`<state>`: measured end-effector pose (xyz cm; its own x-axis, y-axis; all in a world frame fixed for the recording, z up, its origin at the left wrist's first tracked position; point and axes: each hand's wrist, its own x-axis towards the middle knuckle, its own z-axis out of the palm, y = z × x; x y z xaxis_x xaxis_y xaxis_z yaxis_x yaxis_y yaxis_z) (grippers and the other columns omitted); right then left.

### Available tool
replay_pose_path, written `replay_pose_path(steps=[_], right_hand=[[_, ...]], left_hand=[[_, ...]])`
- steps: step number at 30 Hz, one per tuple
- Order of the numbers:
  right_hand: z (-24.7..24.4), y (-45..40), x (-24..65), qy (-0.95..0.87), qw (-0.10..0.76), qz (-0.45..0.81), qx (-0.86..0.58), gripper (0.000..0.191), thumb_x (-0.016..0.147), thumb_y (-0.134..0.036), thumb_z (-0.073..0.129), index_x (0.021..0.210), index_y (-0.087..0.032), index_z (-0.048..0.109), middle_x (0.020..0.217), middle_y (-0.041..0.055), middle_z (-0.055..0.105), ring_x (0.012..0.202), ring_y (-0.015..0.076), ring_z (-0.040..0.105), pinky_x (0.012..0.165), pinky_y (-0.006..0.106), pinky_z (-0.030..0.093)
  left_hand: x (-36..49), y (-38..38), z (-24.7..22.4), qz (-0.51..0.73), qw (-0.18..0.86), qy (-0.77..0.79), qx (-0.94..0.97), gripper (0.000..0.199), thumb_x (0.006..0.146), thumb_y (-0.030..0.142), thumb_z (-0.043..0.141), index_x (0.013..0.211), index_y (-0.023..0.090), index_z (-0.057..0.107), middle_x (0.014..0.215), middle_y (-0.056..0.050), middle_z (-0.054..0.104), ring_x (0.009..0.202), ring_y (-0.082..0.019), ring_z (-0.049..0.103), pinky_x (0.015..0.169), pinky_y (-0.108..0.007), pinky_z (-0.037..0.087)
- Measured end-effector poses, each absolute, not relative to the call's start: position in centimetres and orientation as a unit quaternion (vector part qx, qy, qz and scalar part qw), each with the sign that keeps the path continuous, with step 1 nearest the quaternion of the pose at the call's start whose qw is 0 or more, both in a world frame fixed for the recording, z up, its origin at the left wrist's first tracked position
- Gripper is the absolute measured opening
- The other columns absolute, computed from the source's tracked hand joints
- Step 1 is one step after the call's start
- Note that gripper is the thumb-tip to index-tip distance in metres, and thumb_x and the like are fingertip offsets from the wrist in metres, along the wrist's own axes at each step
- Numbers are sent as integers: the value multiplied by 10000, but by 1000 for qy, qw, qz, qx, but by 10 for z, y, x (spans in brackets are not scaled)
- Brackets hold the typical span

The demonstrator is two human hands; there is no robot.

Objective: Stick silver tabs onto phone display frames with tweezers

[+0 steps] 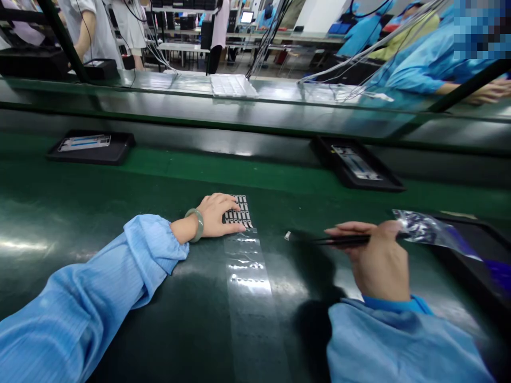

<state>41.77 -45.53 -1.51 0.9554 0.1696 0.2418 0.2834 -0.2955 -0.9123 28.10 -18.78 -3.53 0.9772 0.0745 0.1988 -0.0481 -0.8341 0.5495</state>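
My left hand (219,214), with a pale bangle at the wrist, lies spread on the left part of a sheet of small grey pieces (241,213) on the green table. Below that sheet runs a clear plastic strip (249,271). At the right, my right hand (375,255) is closed around black tweezers (343,240) that point left. A small whitish piece (287,235) shows at the tweezers' tips; whether it is gripped cannot be made out. Clear crinkled film (433,231) lies just right of my right hand.
Black trays holding strips stand at the back left (117,149) and back right (381,182). Another dark tray (479,234) is at the right edge. Behind is a raised shelf (167,106) with a white tray (231,86) and cables. People in blue and white stand beyond.
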Motion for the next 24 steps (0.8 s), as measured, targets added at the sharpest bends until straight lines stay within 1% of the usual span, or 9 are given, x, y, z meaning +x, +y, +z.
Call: replay_pose_path(steps=[1,3,5,7,10,14,18,21,24], right_hand=[[-19,-455,421,-118,598,-25,-793,576,911,-624,311,746,-133,563,682,153,639,570,210,642,539,332,543],[-25,-452,424,-82,629,6,-773,507,824,-632,515,731,-135,552,661,133,637,550,209,642,537,321,556],[-30,-448,426,-62,648,27,-759,457,705,-570,702,742,-138,558,683,105,646,590,207,655,578,303,577],[-33,-444,426,-55,657,46,-750,457,623,-517,789,767,-140,575,715,87,658,635,198,663,597,269,586],[-35,-438,425,-55,656,71,-750,445,600,-482,815,786,-137,604,718,77,670,610,175,658,555,221,576],[-33,-433,424,-56,641,77,-762,356,667,-423,786,778,-126,622,674,74,672,516,148,630,467,187,529],[-30,-429,422,-59,636,61,-767,302,683,-373,775,739,-120,619,625,71,661,475,155,614,457,217,511],[-28,-427,420,-51,650,33,-758,295,664,-359,785,722,-127,614,591,51,646,453,150,598,463,235,505],[-24,-426,418,-40,670,12,-741,298,643,-360,798,698,-132,614,575,39,635,443,142,583,456,238,493]], left_hand=[[281,-188,-36,109,288,5,951,454,754,527,660,1099,242,581,1303,-59,524,1239,-237,428,1035,-411,323],[281,-188,-36,113,288,-1,951,447,764,518,653,1106,239,580,1297,-58,529,1241,-238,427,1036,-410,323],[281,-188,-37,115,288,-6,951,435,770,512,649,1104,241,582,1291,-54,536,1241,-240,428,1030,-417,328],[280,-188,-36,116,289,-8,950,424,774,505,647,1095,235,586,1282,-57,544,1236,-245,434,1024,-428,332],[280,-188,-36,120,292,-11,949,407,783,488,642,1086,220,593,1269,-71,552,1226,-249,445,1022,-438,333],[281,-188,-37,131,299,-14,945,390,784,470,645,1071,209,602,1250,-86,563,1216,-258,455,1021,-452,335],[281,-188,-39,149,314,-18,937,372,778,457,652,1044,198,615,1220,-98,579,1195,-271,471,1010,-470,344],[281,-188,-40,167,337,-23,926,343,777,433,657,1018,191,626,1205,-106,585,1181,-274,481,1010,-479,347],[283,-187,-41,188,375,-33,907,301,762,390,679,981,187,637,1192,-106,593,1179,-264,484,1031,-464,343]])
